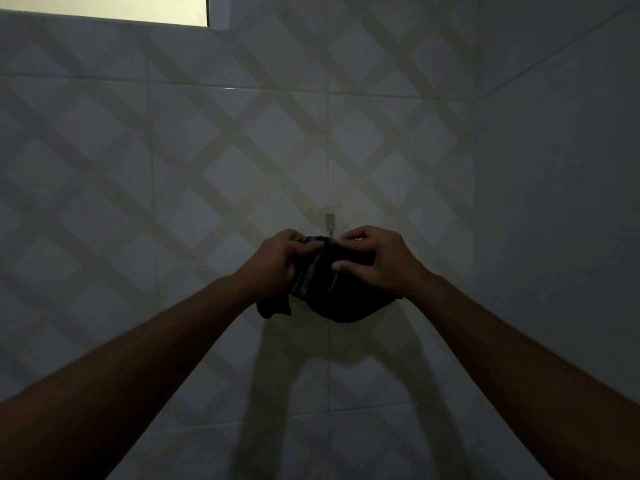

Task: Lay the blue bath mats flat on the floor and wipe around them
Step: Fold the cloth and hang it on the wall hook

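Observation:
A dark cloth [341,299] with pale stripes along one edge hangs bunched against the tiled wall, just below a small metal wall hook [330,221]. My left hand [282,258] grips its left, striped part. My right hand [375,259] pinches its top edge with fingers curled over the fabric. Both arms reach up and forward. No blue bath mat is in view, and the floor is out of sight.
The dim tiled wall [173,202] with a diagonal lattice pattern fills the view. A plain side wall [561,202] meets it at a corner on the right. A lit window [104,8] sits at the top left.

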